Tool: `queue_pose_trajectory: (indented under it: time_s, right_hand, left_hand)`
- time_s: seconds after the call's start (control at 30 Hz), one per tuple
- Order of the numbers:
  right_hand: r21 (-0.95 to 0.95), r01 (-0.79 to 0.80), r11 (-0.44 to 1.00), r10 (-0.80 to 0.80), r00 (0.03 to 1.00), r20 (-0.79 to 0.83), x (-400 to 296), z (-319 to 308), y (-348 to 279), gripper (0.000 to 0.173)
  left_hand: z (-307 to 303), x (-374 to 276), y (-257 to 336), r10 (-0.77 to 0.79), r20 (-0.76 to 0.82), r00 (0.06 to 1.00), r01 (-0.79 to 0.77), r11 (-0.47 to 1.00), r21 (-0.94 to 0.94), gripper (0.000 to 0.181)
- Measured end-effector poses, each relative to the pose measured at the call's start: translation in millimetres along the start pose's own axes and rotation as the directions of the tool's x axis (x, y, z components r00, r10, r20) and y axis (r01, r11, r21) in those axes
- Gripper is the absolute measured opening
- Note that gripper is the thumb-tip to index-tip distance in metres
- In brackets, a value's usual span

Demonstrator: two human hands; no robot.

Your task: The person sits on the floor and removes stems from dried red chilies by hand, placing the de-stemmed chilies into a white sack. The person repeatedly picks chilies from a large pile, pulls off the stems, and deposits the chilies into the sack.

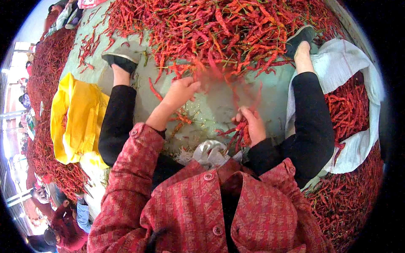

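My right hand (253,125) is closed around several dried red chili peppers (242,136), which stick out below the fingers towards my lap. Motion-blurred chilies also show just above that hand. My left hand (183,91) has its fingers curled at the near edge of a large heap of red chilies (215,28), some with green stems. Blurred red peppers lie by its fingertips, and whether it grips any of them is unclear. Between my spread legs, a few loose chilies (182,118) and scattered pale seeds lie on the greenish floor (205,110).
A white woven sack (345,60) of red chilies stands open beside my right leg. At my left leg is a yellow sack (79,117). Long chili piles (50,104) run along the left side, where another person (68,224) sits low. Crumpled white plastic (210,151) lies at my lap.
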State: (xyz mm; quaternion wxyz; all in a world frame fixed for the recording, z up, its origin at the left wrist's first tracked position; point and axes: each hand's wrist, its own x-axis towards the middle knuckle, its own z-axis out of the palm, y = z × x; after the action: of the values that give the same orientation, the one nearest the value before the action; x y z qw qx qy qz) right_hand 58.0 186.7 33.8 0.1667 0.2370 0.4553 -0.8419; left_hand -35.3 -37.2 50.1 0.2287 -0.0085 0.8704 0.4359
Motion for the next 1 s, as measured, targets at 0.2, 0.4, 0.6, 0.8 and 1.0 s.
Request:
queue_pose_trajectory:
  time_s: [0.2,0.4,0.6,0.8,1.0]
  right_hand:
    - [-0.086,0.014,0.996,-0.004,0.993,0.114,-3.9,3.5,12.9,0.02]
    - [-0.172,0.108,0.979,-0.07,0.975,0.212,-18.1,19.7,21.8,0.032]
    - [-0.172,0.054,0.984,-0.019,0.98,0.198,-9.3,7.8,34.0,0.027]
    - [-0.41,0.131,0.902,-0.036,0.972,0.23,-11.9,9.4,27.0,0.021]
    - [-0.462,-0.092,0.882,0.214,0.952,0.219,-20.6,10.9,29.8,0.025]
  left_hand:
    - [19.2,-46.2,-8.8,0.039,0.068,0.997,-0.03,0.992,-0.125,0.027]
    - [75.0,-90.8,6.0,0.265,0.017,0.964,-0.265,0.964,-0.01,0.023]
    - [83.7,-91.5,3.6,0.281,0.073,0.957,-0.29,0.923,0.251,0.025]
    - [80.4,-86.7,-1.4,0.209,-0.09,0.974,-0.223,0.957,-0.186,0.022]
    - [71.3,-90.2,7.9,0.086,0.037,0.996,-0.065,0.916,-0.396,0.018]
